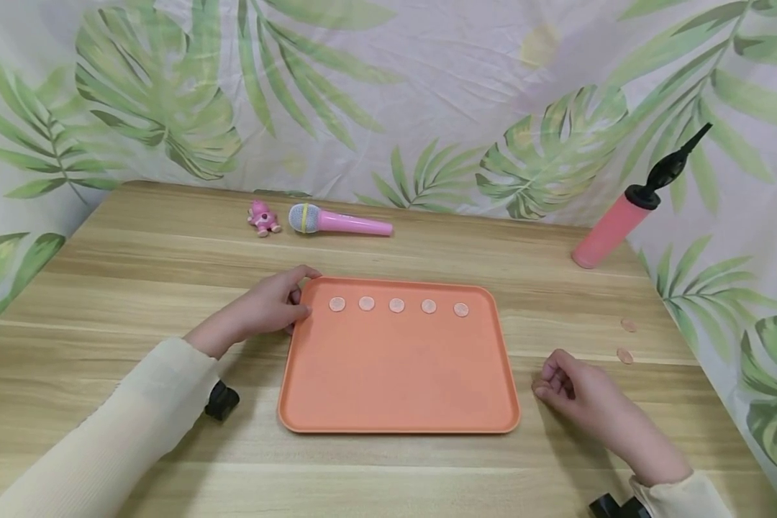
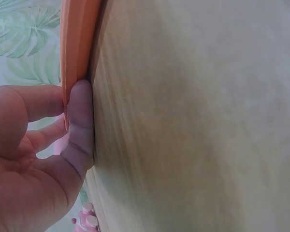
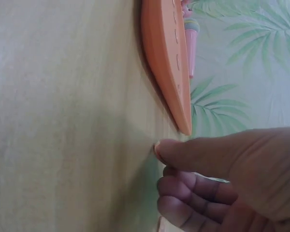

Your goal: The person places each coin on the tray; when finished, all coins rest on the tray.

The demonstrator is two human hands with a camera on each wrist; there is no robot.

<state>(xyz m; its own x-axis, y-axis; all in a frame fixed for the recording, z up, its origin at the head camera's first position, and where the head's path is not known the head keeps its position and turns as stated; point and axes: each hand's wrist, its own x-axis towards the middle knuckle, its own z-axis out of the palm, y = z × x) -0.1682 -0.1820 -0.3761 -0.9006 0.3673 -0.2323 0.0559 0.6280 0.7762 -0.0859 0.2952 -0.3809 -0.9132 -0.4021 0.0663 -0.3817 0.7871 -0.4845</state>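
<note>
Over the link I have the left hand [image 1: 262, 306] pinching the rim of the tray [image 1: 398, 374] to its right, the right hand [image 1: 583, 396] seemingly pinching a coin [image 3: 157, 151], so I judge this coin-laying, calling next for a leftward carry over the tray toward the row of coins [image 1: 397, 306].

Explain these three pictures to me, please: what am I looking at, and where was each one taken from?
No machine here, just a person's bare hands. The wide picture comes from a camera worn on the head; the other two come from black cameras on the wrists. On the table are a tray with five coins in a row, two loose coins to its right, and behind it a toy, a microphone and a pump. The left hand grips the tray's edge; the right hand pinches what looks like another coin.
</note>
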